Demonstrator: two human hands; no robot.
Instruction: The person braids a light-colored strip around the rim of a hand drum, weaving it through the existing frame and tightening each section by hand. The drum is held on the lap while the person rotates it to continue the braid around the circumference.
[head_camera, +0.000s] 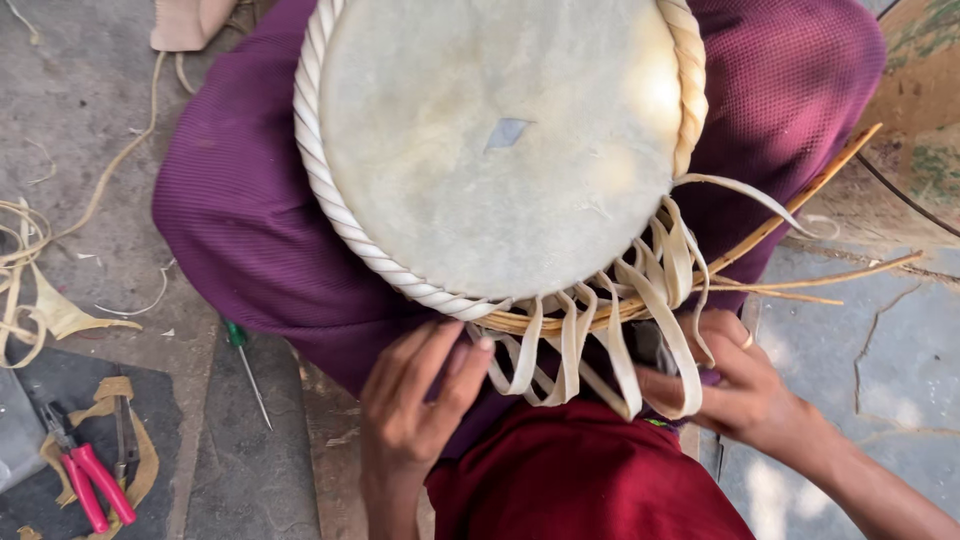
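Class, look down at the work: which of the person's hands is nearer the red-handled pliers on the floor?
Left. The left hand is beside the drum rim, toward the pliers; the right hand is farther away across the lacing.

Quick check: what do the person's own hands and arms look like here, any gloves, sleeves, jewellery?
Both are bare: no gloves, and no sleeve reaches either forearm in view. The left hand shows no ring or band, and its wrist is bare. The right hand carries what looks like a pale ring on one finger; its forearm is uncovered to the frame edge. No watch or bracelet shows. Fingernails are short and unpainted.
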